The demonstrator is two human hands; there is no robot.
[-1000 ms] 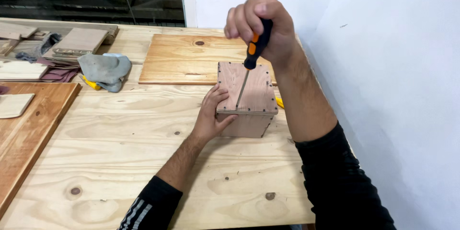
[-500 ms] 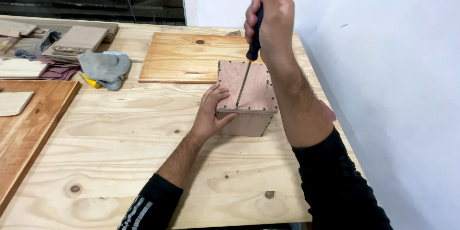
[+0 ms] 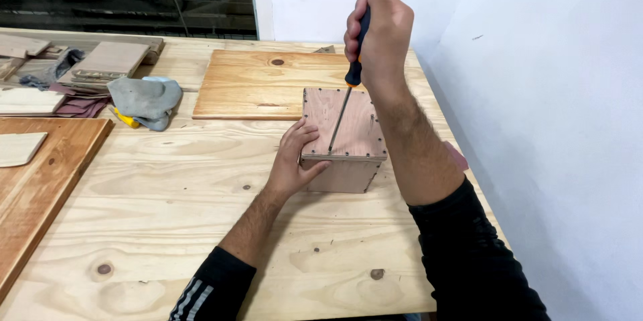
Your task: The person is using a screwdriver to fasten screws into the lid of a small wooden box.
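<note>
1. Right hand (image 3: 378, 33) fisted tight round the black-and-orange handle of a screwdriver (image 3: 348, 87) — shaft slants down, tip on the near-left edge of the box top.
2. Left hand (image 3: 295, 157) wrapped on the near-left corner of the wooden box (image 3: 351, 137), fingers curled over the top edge, thumb pressed on the front face.
3. Box sits on the plywood table (image 3: 167, 214), towards its right side, small screw heads all round the lid rim.
4. Just behind the box — a flat pine board (image 3: 261, 83) lying on the table.
5. Further left: grey glove (image 3: 144, 100) with a bit of yellow under it, a stack of wood offcuts (image 3: 100, 63), and a reddish plank (image 3: 40, 180) at the left edge.
6. White wall (image 3: 549, 127) runs along the right.
</note>
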